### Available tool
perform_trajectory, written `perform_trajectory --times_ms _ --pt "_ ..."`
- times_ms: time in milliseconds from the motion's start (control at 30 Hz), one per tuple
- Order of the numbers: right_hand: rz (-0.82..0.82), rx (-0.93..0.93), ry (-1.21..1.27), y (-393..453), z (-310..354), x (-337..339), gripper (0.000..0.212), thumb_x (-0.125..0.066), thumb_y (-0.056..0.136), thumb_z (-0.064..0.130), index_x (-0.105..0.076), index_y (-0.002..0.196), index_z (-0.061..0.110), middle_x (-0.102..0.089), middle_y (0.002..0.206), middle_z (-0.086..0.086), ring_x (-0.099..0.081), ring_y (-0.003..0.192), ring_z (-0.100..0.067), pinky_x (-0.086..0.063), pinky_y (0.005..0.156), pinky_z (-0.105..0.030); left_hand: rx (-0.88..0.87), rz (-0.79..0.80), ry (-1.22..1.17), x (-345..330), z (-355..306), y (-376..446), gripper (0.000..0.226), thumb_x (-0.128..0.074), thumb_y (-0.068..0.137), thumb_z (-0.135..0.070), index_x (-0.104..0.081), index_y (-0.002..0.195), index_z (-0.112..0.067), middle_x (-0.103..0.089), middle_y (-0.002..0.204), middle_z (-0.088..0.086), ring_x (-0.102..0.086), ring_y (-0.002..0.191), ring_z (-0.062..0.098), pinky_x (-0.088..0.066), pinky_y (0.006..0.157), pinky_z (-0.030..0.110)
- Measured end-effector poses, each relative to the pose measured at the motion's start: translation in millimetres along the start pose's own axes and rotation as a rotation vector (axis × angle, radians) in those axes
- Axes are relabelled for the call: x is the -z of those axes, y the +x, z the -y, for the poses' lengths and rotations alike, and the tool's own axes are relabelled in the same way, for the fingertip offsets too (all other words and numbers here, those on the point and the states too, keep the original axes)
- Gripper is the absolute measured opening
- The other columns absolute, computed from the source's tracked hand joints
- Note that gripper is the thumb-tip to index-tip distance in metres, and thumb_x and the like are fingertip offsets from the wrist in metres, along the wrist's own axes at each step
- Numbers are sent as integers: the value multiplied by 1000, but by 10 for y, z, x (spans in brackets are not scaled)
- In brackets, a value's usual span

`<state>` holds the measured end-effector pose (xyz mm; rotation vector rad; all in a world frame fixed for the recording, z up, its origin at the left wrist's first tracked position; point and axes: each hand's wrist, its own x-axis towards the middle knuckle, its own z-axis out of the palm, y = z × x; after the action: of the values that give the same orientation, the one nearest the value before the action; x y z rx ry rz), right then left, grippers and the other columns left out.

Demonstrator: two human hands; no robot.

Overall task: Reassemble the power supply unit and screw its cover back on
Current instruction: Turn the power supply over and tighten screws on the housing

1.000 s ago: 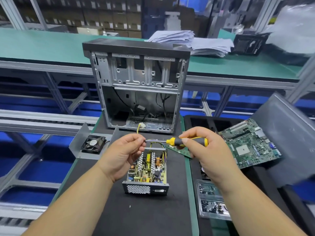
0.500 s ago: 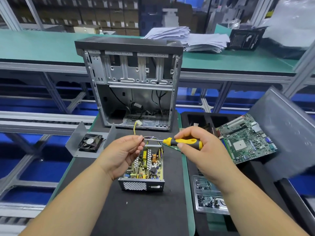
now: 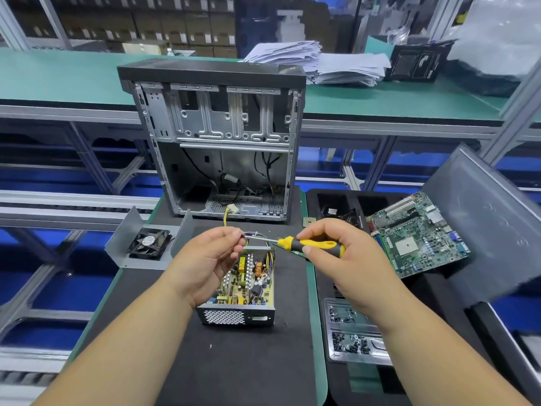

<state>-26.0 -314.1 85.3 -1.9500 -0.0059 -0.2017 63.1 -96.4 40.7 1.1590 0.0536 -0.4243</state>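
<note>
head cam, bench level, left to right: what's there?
Fan → left hand → power supply → screwdriver in right hand → motherboard → grey side panel.

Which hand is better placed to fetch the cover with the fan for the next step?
Left. The cover with the fan lies on the left hand's side; the right hand holds the screwdriver.

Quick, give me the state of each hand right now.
Left hand: fingertips pinched at the screwdriver tip; what they hold cannot be told.
Right hand: closed round the screwdriver handle.
</note>
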Motion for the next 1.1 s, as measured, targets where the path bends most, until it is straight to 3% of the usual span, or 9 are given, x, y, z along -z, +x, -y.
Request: perform_trajectory --times_ms 133,267,400,500,600,700,833,933,1100 --pt "4 -56 17 13 -32 47 15 -67 90 20 -70 88 34 -73 86 13 -63 71 -15 -50 65 -32 -116 65 183 -12 18 -1 3 -70 76 -16 -71 77 -14 -67 71 1 -61 60 5 -51 57 13" --pt "27 -80 61 52 -71 88 15 -67 89 18 -72 88 32 -74 83 9 -60 63 -6 -46 58 -19 -191 82 253 -14 38 21 4 -70 79 -9 -71 78 -13 -68 69 3 -63 62 8 -52 59 14" --pt "121 -127 98 91 -134 98 9 -72 87 13 -75 92 20 -75 89 -1 -65 74 -12 -54 65 -27 -222 145 373 -6 65 41 13 -68 86 -2 -73 81 -14 -69 73 4 -66 68 11 -53 63 16" --pt "154 -175 165 88 -244 15 11 -70 88 9 -74 95 16 -75 87 -9 -60 64 -9 -50 60 -21 -223 205 355 -14 90 31 15 -73 85 -15 -72 99 -19 -74 92 6 -70 86 14 -55 75 20" --pt "126 -246 219 77 -417 -72 14 -66 90 9 -74 96 18 -75 91 -11 -59 62 -11 -46 61 -20 -200 103 344 77 167 62 36 -59 88 -42 -58 121 -27 -71 112 -5 -67 106 10 -52 94 28" --pt "120 -336 345 77 -606 -103 19 -58 94 10 -74 102 17 -76 93 -9 -62 76 -14 -44 71 -26 -137 -39 716 279 311 69 26 -43 93 -52 -60 107 -38 -69 101 -17 -64 101 8 -48 94 33" --pt "149 -417 429 85 -835 -162 24 -52 97 8 -72 106 17 -77 96 -8 -68 82 -2 -47 68 -16 -18 129 1198 430 556 70 9 -55 95 -43 -62 96 -38 -67 91 -16 -62 87 7 -49 78 24" --pt "155 -471 448 82 -1006 -273 24 -50 98 2 -69 110 8 -76 96 -11 -67 72 -2 -49 63 -13 43 281 1376 378 623 105 22 -64 88 -49 -61 107 -37 -65 95 -17 -61 91 6 -48 85 23" --pt "177 -521 385 33 -1232 -466 25 -44 98 -2 -66 102 10 -74 89 -7 -62 78 -16 -50 78 -24 80 415 1637 335 650 158 47 -74 78 -47 -55 120 -40 -62 113 -14 -59 103 12 -47 94 31"
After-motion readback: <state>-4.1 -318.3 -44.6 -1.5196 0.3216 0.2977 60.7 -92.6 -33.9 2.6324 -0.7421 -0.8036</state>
